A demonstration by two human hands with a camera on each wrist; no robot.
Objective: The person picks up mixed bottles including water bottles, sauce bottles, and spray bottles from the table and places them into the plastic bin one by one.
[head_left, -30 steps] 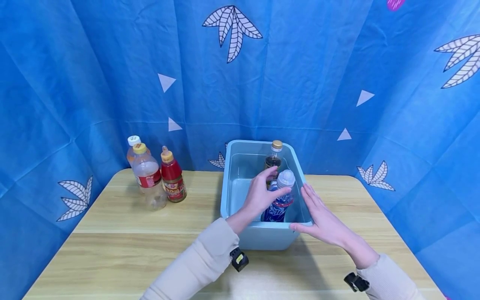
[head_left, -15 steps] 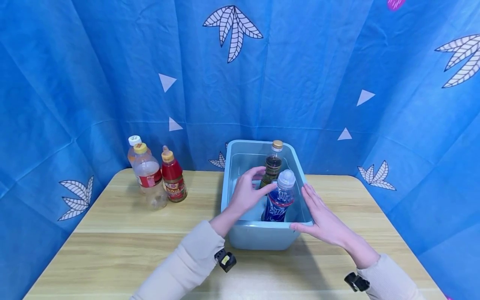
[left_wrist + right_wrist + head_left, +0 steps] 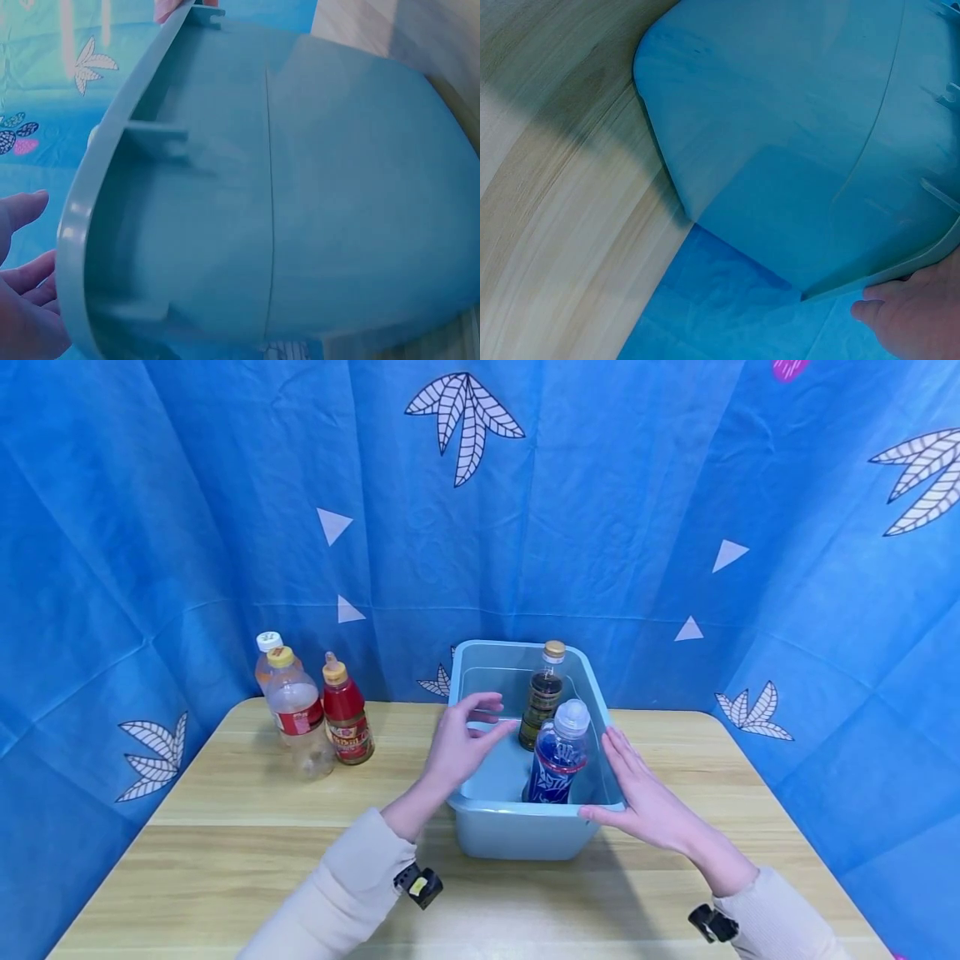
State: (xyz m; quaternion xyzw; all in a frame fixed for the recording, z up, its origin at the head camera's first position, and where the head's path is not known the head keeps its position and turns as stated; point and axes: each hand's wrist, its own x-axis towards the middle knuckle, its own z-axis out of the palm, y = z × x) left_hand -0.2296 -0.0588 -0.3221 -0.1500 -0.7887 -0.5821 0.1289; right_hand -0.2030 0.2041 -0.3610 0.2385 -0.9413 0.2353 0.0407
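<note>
A light blue plastic bin [image 3: 517,833] stands on the table. Inside it, on the right, a bottle with a blue label and clear cap [image 3: 557,764] stands in front of a dark glass bottle with a gold cap [image 3: 542,702]. My left hand [image 3: 459,747] hovers over the bin's left rim, fingers loosely bent and nothing between thumb and fingers. With straight fingers along the right rim and the thumb by the front corner, my right hand [image 3: 647,802] rests against the bin. The left wrist view shows the bin's outer wall [image 3: 337,180] beside the left fingers.
At the table's back left stand a clear bottle with a yellow cap and red label [image 3: 300,722], a red sauce bottle [image 3: 347,718] and, partly hidden, a white-capped bottle [image 3: 268,643]. A blue patterned curtain [image 3: 615,510] hangs behind the wooden table [image 3: 247,868].
My left hand has drawn back leftward, from around the blue-labelled bottle to the bin's left rim. The bottle stays in the bin. My right hand has kept its place.
</note>
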